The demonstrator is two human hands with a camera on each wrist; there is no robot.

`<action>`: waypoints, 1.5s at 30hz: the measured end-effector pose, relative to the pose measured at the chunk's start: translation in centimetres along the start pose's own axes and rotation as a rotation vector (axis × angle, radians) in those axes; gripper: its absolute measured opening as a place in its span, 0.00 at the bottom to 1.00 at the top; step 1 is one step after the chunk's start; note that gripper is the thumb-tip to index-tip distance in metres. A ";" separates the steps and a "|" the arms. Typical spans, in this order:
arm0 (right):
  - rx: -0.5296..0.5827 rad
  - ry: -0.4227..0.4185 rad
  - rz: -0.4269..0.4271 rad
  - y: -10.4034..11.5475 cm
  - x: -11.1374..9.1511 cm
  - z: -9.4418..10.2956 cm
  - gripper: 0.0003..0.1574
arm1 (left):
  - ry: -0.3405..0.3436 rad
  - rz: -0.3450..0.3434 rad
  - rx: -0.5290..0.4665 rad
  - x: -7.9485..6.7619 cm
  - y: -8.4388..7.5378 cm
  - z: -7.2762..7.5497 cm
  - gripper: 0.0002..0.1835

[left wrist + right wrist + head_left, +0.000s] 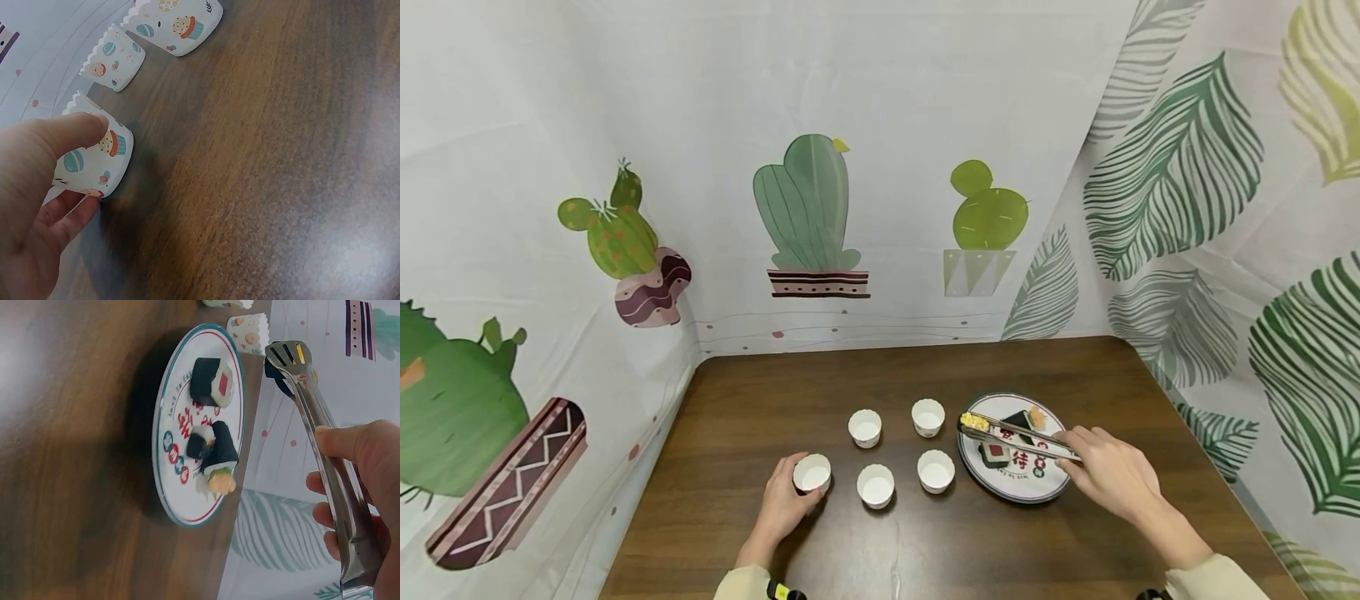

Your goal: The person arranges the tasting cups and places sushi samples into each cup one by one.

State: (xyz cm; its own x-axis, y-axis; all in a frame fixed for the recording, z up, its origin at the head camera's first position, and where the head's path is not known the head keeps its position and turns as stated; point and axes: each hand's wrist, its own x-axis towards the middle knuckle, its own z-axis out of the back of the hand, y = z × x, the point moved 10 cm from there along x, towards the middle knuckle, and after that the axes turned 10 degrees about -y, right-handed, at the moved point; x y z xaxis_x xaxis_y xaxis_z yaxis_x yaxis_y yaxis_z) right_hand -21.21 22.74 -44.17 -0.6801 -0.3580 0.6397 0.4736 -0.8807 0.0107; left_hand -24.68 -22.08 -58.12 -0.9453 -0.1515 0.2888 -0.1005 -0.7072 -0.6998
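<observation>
My left hand (pixel 782 504) holds a white scalloped paper baking cup (pixel 812 473) from its left side, thumb against the cupcake-printed wall (pixel 112 142). In my right hand (pixel 1108 468) is a pair of metal tongs (pixel 1026 437). Between the tong tips is a piece of sushi with a yellow topping (pixel 974 422), raised near the left rim of a round plate (pixel 1017 494). In the right wrist view the slotted tong head (pixel 289 355) mostly hides that piece. On the plate lie a square sushi piece (pixel 209 381), a small piece (pixel 199 442) and a hand roll (pixel 220 444).
Several more white paper cups stand on the brown wooden table (pixel 760 400) between my hands, among them a front cup (pixel 876 487) and a cup (pixel 936 472) close to the plate. A printed cloth (pixel 895 317) hangs behind the table's back edge.
</observation>
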 end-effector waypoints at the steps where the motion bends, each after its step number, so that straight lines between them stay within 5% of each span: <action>1: 0.000 -0.001 0.005 0.1 0.2 -0.1 0.20 | 0.002 0.003 -0.001 0.0 0.0 0.0 0.35; 45: 0.078 -0.006 0.133 8.9 6.9 -4.7 0.19 | 0.000 0.008 -0.007 -0.1 0.2 -0.2 0.35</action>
State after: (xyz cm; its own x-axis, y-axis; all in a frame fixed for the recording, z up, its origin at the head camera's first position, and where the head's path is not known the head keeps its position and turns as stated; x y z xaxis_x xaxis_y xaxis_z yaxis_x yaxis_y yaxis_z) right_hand -24.31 10.98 -43.25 -0.6053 -0.4680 0.6439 0.6018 -0.7985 -0.0147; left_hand -24.66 -22.09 -58.40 -0.9460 -0.1569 0.2835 -0.0954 -0.7014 -0.7064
